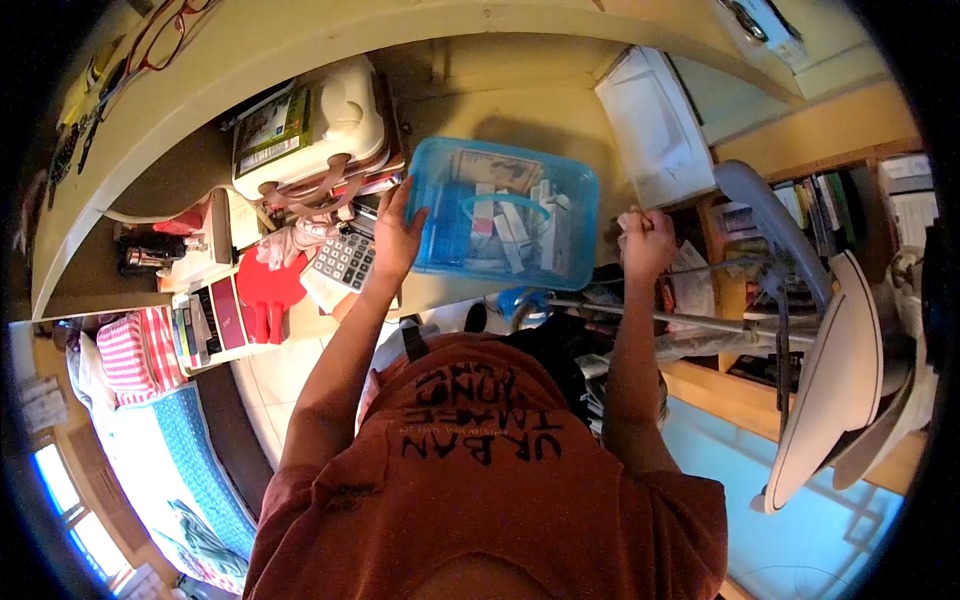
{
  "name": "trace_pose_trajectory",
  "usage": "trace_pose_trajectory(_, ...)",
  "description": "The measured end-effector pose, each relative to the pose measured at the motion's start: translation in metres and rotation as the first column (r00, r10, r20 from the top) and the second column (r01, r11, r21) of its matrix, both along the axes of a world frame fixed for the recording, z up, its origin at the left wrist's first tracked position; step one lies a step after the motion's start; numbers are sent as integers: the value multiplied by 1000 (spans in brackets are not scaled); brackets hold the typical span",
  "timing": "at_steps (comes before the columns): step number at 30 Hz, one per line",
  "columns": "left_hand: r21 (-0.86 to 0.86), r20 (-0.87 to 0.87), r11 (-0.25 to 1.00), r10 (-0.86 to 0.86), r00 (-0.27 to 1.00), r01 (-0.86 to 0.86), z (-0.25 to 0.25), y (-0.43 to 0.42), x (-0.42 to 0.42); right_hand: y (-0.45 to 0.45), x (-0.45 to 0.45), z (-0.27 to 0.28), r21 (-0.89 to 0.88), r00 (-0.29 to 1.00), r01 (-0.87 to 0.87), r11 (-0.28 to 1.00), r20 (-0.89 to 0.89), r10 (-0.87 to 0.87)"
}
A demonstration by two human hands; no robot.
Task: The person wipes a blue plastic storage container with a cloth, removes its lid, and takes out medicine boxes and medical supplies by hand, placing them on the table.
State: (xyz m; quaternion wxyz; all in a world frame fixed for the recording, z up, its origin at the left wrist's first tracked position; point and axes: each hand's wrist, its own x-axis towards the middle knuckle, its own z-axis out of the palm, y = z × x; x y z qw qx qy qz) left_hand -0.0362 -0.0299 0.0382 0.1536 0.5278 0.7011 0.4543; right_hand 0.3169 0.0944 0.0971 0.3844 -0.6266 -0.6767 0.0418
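Observation:
A blue translucent plastic box [440,262] lies on the desk in front of me, with a light-blue curved handle [505,203] across it. Several white packets [512,237] and a printed paper show inside or through it; I cannot tell whether a lid covers them. My left hand [397,238] is at the box's left edge, fingers stretched and thumb apart, seemingly touching its side. To the right of the box, apart from it, my right hand [648,240] is closed. Something pale shows at its fingers, too small to name.
A grey calculator [345,262] lies left of my left hand. Behind it stands a cream-coloured case [345,115]. A white panel [655,130] leans at the back right. A white chair or fan-like object [825,390] and bookshelves [815,215] stand at right. A shelf edge [400,45] runs overhead.

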Motion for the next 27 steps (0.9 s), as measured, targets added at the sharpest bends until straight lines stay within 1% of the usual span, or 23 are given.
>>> trace_pose_trajectory(1, -12, -20, 1000, 7, 1000, -8, 0, 3, 1, 10, 6, -21, -166, 997, 26, 986, -68, -38)
trace_pose_trajectory(2, -10, -20, 1000, 1, 1000, -2, 0, 5, 3, 17, 10, -33, -328, 988, 39, 944, -128, -86)
trace_pose_trajectory(3, -13, -66, 1000, 26, 998, -27, -1, 7, 5, 18, 7, -34, -327, 988, 44, 944, -128, -91)
trace_pose_trajectory(4, -16, -111, 999, 50, 993, -52, -1, 8, 7, 15, -3, -35, -433, 994, -10, 901, -100, -37)
trace_pose_trajectory(5, -16, -111, 999, 46, 993, -48, -1, 9, 8, 12, -10, -36, -534, 997, -61, 843, -80, 21)
trace_pose_trajectory(6, -13, -134, 999, 44, 990, -46, -1, 10, 8, 8, -14, -37, -534, 997, -59, 843, -80, 19)
trace_pose_trajectory(8, -12, -162, 999, 47, 986, -50, -2, 11, 7, 1, -21, -39, -448, 991, -137, 883, -62, 122)
trace_pose_trajectory(9, 5, -159, 998, 69, 985, -69, -5, 11, 8, 3, -20, -47, -449, 989, -145, 881, -68, 128)
trace_pose_trajectory(10, 23, -157, 996, 90, 983, -88, -6, 11, 8, 7, -15, -61, -459, 958, -230, 858, -262, 117)
trace_pose_trajectory(11, 21, -165, 995, 96, 982, -93, -8, 11, 7, 10, -10, -74, -453, 891, -315, 834, -445, 95)
trace_pose_trajectory(12, -23, -179, 994, 97, 979, -103, -8, 11, 8, 12, -5, -86, -453, 888, -321, 832, -450, 98)
trace_pose_trajectory(13, -66, -192, 991, 98, 976, -113, -10, 10, 8, 15, -2, -94, -423, 889, -317, 849, -443, 111)
trace_pose_trajectory(14, -54, -246, 993, 92, 965, -108, -15, 11, 6, 18, 2, -102, -391, 891, -313, 865, -435, 126)
trace_pose_trajectory(15, -54, -247, 992, 97, 964, -114, -16, 12, 6, 17, -1, -98, -391, 890, -319, 863, -436, 131)
trace_pose_trajectory(17, -123, -280, 986, 71, 957, -109, -17, 13, 6, 10, -10, -78, -435, 889, -311, 845, -447, 97)
trace_pose_trajectory(18, -123, -281, 986, 74, 957, -113, -18, 14, 5, 12, -8, -84, -435, 888, -315, 844, -449, 100)
trace_pose_trajectory(20, -156, -329, 982, 46, 943, -103, -19, 16, 5, 18, -2, -101, -264, 910, -317, 911, -354, 214)
trace_pose_trajectory(21, -156, -329, 982, 48, 943, -105, -16, 16, 5, 18, -2, -99, -264, 910, -319, 910, -354, 216)
trace_pose_trajectory(23, -223, -334, 970, 14, 942, -94, -9, 16, 5, 17, -2, -95, -390, 904, -329, 860, -395, 167)
trace_pose_trajectory(24, -223, -334, 970, 15, 943, -94, -6, 17, 5, 18, -1, -97, -390, 904, -329, 860, -394, 167)
trace_pose_trajectory(26, -358, -374, 925, -22, 927, -123, -3, 23, 7, 23, 8, -99, -354, 955, -297, 887, -108, 277)
trace_pose_trajectory(27, -357, -372, 927, -25, 928, -118, -4, 25, 7, 21, 8, -94, -353, 956, -292, 889, -105, 273)
